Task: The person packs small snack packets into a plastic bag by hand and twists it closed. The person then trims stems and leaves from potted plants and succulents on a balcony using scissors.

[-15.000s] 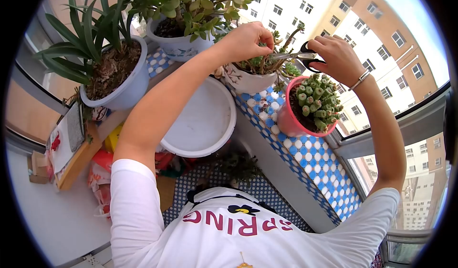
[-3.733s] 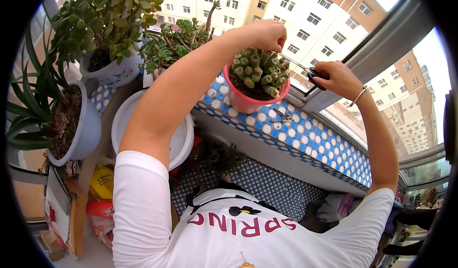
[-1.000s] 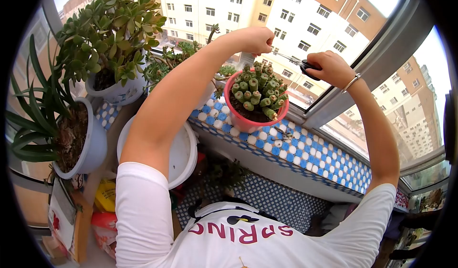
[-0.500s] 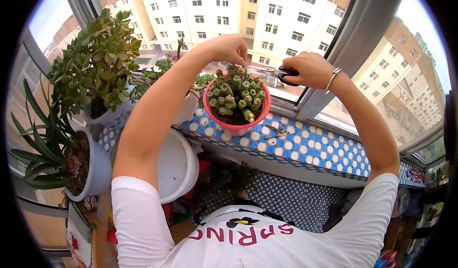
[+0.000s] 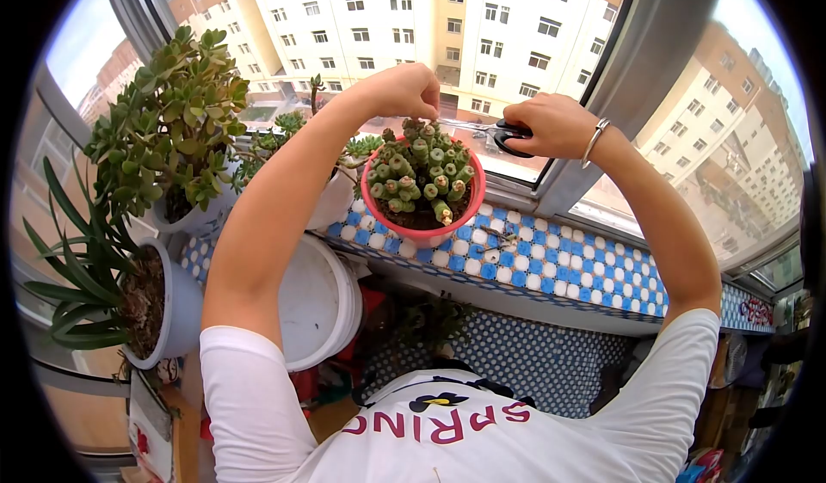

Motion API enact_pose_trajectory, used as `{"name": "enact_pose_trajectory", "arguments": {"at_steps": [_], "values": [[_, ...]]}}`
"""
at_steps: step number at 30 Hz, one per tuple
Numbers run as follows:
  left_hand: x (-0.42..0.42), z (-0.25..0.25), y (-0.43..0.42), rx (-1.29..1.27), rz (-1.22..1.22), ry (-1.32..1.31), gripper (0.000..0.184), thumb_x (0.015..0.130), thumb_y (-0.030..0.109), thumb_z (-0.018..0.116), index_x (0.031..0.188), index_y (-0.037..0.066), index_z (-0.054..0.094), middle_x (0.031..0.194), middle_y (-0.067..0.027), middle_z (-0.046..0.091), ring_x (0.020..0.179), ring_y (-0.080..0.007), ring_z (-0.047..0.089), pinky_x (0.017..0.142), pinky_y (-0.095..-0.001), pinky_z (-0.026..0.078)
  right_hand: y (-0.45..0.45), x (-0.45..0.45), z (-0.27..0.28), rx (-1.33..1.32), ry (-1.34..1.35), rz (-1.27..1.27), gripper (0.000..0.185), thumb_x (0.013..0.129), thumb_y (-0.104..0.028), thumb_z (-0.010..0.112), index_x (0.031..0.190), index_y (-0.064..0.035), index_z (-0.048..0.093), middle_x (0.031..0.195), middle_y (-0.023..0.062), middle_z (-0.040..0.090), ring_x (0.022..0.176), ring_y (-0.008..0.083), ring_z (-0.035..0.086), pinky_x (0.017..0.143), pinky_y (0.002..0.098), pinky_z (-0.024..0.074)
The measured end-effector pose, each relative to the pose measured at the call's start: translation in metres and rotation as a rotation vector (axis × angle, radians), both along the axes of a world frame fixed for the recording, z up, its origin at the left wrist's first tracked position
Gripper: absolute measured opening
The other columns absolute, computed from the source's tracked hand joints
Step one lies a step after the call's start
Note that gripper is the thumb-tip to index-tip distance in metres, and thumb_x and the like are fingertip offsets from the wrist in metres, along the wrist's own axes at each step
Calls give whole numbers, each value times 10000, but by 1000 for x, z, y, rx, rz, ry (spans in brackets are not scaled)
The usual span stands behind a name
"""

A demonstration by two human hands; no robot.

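A stubby green succulent (image 5: 428, 169) grows in a red pot (image 5: 423, 233) on the tiled ledge (image 5: 551, 264). At its back edge, just above the stems, my left hand (image 5: 409, 90) is closed with fingertips pinched; what they hold, if anything, is hidden. My right hand (image 5: 557, 127) grips black-handled scissors (image 5: 514, 137) to the right of the plant. The metal blades point left toward my left fingertips, by the succulent's top; the tips are too small to make out clearly. Dry plant clippings (image 5: 499, 240) lie on the ledge right of the pot.
On the left stand a large jade plant (image 5: 172, 122) and a long-leaved plant in a pale blue pot (image 5: 179, 298). White round buckets (image 5: 320, 307) sit below the ledge. Window glass and a grey frame (image 5: 594, 130) rise behind the ledge.
My right hand and the scissors have shifted slightly left, and more of the blades shows. My left hand stays pinched behind the succulent. The view has tilted a little.
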State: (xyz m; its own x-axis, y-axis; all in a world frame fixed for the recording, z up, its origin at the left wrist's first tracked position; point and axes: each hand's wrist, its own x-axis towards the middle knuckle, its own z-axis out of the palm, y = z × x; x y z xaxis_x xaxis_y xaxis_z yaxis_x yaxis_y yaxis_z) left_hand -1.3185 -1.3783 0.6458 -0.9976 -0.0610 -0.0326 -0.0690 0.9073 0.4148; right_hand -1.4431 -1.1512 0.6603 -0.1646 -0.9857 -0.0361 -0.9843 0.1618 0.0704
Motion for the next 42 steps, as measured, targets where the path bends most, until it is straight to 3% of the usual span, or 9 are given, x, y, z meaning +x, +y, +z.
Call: {"name": "enact_pose_trajectory", "arguments": {"at_steps": [15, 21, 27, 30, 33, 42], "values": [[3, 3, 7, -75, -9, 34, 171, 776, 143, 712, 813, -20, 678, 747, -120, 672, 701, -210, 635, 656, -338, 501, -4, 9, 1, -21, 59, 34, 260, 852, -315, 589, 802, -62, 616, 721, 123, 628, 723, 290, 608, 684, 412, 471], [4, 6, 11, -121, 17, 4, 169, 787, 144, 709, 873, -2, 705, 843, -133, 698, 780, -225, 663, 707, -346, 527, -2, 14, 0, -77, 115, 70, 243, 849, -299, 600, 796, -61, 612, 715, 112, 631, 726, 284, 613, 673, 410, 472], [5, 7, 6, 36, 81, 37, 181, 800, 156, 701, 895, 2, 696, 840, -118, 695, 773, -209, 654, 709, -349, 523, 15, 13, 8, -108, 109, -12, 240, 848, -296, 620, 812, -60, 596, 720, 116, 637, 741, 288, 622, 669, 403, 484], [7, 8, 10, -72, 3, 52, 149, 791, 111, 690, 879, -8, 671, 779, -95, 681, 750, -154, 639, 694, -305, 507, 26, 7, 11, 4, 73, -80, 260, 837, -311, 627, 821, -53, 595, 730, 131, 640, 747, 292, 632, 678, 402, 494], [6, 2, 16, 38, -89, 29, 135, 778, 95, 683, 869, -4, 685, 792, -93, 685, 766, -155, 646, 714, -298, 512, 30, 6, 4, 27, 40, 4, 256, 838, -307, 624, 835, -52, 605, 744, 142, 641, 751, 300, 630, 686, 404, 495], [-6, 6, 24, -71, -144, -33, 134, 732, 114, 696, 806, 2, 701, 748, -100, 678, 709, -189, 648, 647, -321, 513, 20, -1, -5, 40, -26, -15, 258, 848, -300, 618, 875, -44, 622, 769, 158, 635, 768, 314, 615, 704, 415, 483]]}}
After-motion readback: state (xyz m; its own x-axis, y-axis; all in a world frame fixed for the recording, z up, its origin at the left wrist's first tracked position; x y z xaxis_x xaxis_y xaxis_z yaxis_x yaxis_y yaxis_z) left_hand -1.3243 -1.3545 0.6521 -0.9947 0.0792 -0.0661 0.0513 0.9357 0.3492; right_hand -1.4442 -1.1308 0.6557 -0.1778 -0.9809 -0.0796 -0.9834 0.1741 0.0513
